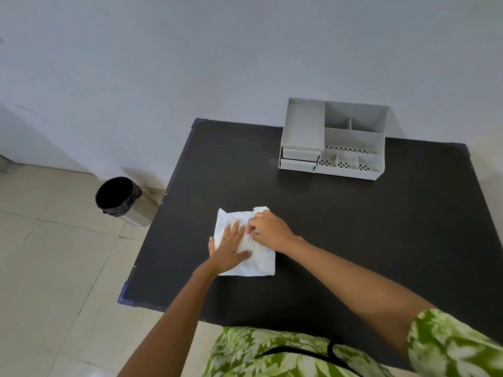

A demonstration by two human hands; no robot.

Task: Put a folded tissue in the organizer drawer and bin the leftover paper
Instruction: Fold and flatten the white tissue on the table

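White tissue [257,263] flat, creased, near-centre. Grey organizer [302,123] far right, two drawers [299,159] closed at its left. Steel bin [138,208], black-lined, open, left on floor.

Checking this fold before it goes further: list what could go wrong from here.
1. The right hand pinches thin, crumpled tissue while the left hand pins it flat; pulling could tear it.
2. The organizer drawers look shut, so one needs opening first.
3. The bin stands on the floor beyond the table edge; a tossed scrap could miss.
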